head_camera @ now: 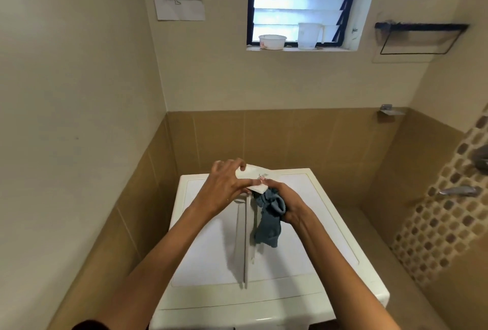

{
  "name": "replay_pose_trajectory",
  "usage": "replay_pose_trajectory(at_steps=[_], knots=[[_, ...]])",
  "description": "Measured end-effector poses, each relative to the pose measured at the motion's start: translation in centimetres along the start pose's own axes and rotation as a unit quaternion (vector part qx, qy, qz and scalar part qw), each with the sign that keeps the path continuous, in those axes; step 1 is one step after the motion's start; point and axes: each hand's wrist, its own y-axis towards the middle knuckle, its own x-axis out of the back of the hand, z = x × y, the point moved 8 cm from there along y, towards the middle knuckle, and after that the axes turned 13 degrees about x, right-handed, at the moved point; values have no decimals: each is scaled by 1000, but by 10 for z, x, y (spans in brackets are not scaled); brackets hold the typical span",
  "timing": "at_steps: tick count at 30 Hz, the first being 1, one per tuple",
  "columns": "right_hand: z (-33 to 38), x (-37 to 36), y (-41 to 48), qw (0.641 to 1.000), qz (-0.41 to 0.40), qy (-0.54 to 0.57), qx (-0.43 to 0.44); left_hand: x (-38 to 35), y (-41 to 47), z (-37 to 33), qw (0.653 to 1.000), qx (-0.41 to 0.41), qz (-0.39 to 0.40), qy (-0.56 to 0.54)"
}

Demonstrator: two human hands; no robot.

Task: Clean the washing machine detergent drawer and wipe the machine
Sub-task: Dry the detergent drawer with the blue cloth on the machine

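The detergent drawer (244, 240) is out of its slot and held over the top of the washing machine (317, 237), between the two hands. Its long axis runs near to far. The narrow white body points toward the person, with its near end low over the lid; I cannot tell whether it touches. The wider front panel is raised at the far end.

The left hand (227, 184) is at that far end, fingers curled round the panel, and it carries the drawer. The right hand (289, 207) comes in from the right with its fingers closed round a bunched grey-blue cloth (269, 224). The bunched part presses against the drawer just under the panel, where the body joins it. The loose tail of the cloth hangs down along the drawer's right side.

Both hands are about equally close to the drawer, one on each side. Since the right hand has the cloth, the wiping probably falls to it. The natural stroke would run along the body toward its near end while the left hand keeps the drawer steady.
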Motion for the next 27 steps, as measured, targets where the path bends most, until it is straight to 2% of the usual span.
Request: replay_pose_trajectory(at_steps=[2, 3, 4, 5, 7, 9, 10, 11, 13, 17, 20, 22, 24, 25, 27], knots=[[-4, 1, -1, 997, -17, 69, 26, 3, -2, 13, 990, 117, -21, -80], [-6, 2, -1, 994, -23, 93, 45, 2, -7, 22, 967, 204, -16, -151], [-7, 4, 0, 992, -31, 105, 62, 1, -14, 31, 927, 293, -24, -233], [-8, 6, 1, 990, -37, 105, 81, -2, -24, 40, 870, 377, -37, -314], [-11, 11, 1, 988, -60, 88, 110, -17, -43, 52, 737, 514, -45, -437], [-16, 14, 1, 987, -77, 62, 129, -39, -50, 49, 620, 580, 23, -528], [-18, 13, 1, 986, -83, 39, 139, -48, -49, 43, 582, 584, 69, -561], [-22, 13, 0, 985, -89, 14, 146, -53, -47, 37, 559, 578, 104, -585], [-31, 10, -4, 983, -101, -15, 151, -54, -41, 30, 538, 571, 124, -608], [-38, 4, -15, 982, -103, -40, 153, -59, -46, 31, 531, 607, 116, -580], [-35, 3, -19, 980, -86, -86, 155, -62, -49, 30, 509, 616, 92, -595], [-33, 5, -21, 984, -51, -119, 121, -62, -48, 28, 485, 614, 72, -619], [-30, 16, -26, 990, -42, -126, 52, -61, -49, 27, 475, 616, 57, -626], [-27, 27, -30, 991, -61, -117, 28, -61, -49, 27, 474, 615, 56, -628], [-8, 55, -36, 983, -144, -105, 46, -63, -48, 27, 469, 613, 59, -633]])
